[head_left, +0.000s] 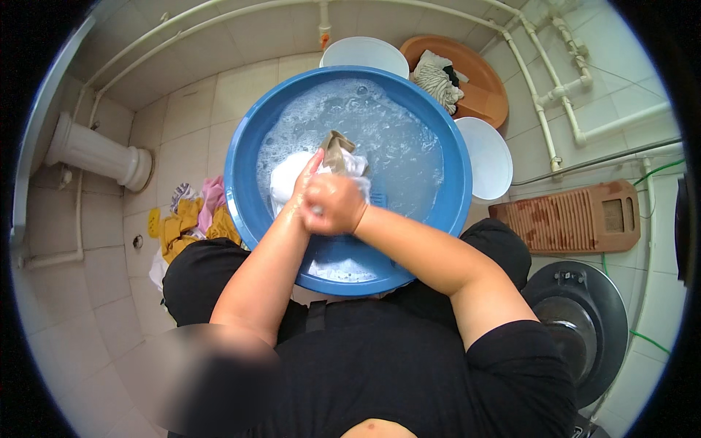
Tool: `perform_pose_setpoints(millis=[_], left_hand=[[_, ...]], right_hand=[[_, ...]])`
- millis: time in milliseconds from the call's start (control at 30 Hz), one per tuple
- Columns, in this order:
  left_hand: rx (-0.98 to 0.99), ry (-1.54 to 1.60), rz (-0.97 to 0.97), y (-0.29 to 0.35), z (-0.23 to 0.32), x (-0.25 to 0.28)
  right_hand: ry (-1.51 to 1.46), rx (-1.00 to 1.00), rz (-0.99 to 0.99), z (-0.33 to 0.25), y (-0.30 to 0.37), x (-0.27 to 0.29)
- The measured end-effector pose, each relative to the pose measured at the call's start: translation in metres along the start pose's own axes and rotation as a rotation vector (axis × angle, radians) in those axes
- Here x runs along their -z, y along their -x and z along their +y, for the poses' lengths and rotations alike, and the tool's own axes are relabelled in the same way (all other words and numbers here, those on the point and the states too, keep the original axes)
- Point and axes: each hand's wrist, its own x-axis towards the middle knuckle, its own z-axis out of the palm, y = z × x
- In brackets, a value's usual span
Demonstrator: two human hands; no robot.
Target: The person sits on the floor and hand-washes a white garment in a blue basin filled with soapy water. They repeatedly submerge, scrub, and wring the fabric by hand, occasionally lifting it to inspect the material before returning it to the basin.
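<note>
A large blue basin [239, 159] of sudsy water stands between my knees. Over its near left part, my left hand [305, 188] is closed on a wet garment, with its thumb side up and its other fingers mostly hidden. My right hand [334, 203] is a fist pressed against the left hand, slightly smeared by motion. It grips the same garment, and a small whitish bit shows at its lower edge. The garment is white cloth [285, 177] with a khaki part [336, 150] sticking up beyond my hands. A ribbed blue surface [378, 198] shows just right of my fist.
Yellow and pink clothes [179, 228] lie on the tiles at left. White basins [485, 157] and a brown tub [485, 84] with striped cloth [437, 79] stand behind the blue basin. At right are a brown washboard [566, 219] and a black basin [610, 314]. Pipes [544, 124] line the walls.
</note>
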Motion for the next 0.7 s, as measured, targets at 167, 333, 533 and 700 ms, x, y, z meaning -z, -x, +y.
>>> perform_pose_setpoints(millis=[167, 333, 533, 700], left_hand=[[-0.195, -0.206, 0.617, 0.002, -0.040, -0.086], [-0.144, -0.080, 0.312, 0.010, -0.029, -0.054], [-0.493, -0.493, 0.621, -0.001, -0.040, -0.087], [-0.560, -0.849, 0.260, 0.009, -0.018, -0.113]], right_hand=[[0.169, -0.846, 0.207, 0.059, 0.014, 0.013], [0.061, -0.377, -0.007, 0.000, 0.004, 0.001], [0.281, -0.786, 0.106, 0.073, 0.027, 0.026], [0.696, -1.181, -0.042, 0.136, 0.064, 0.092]])
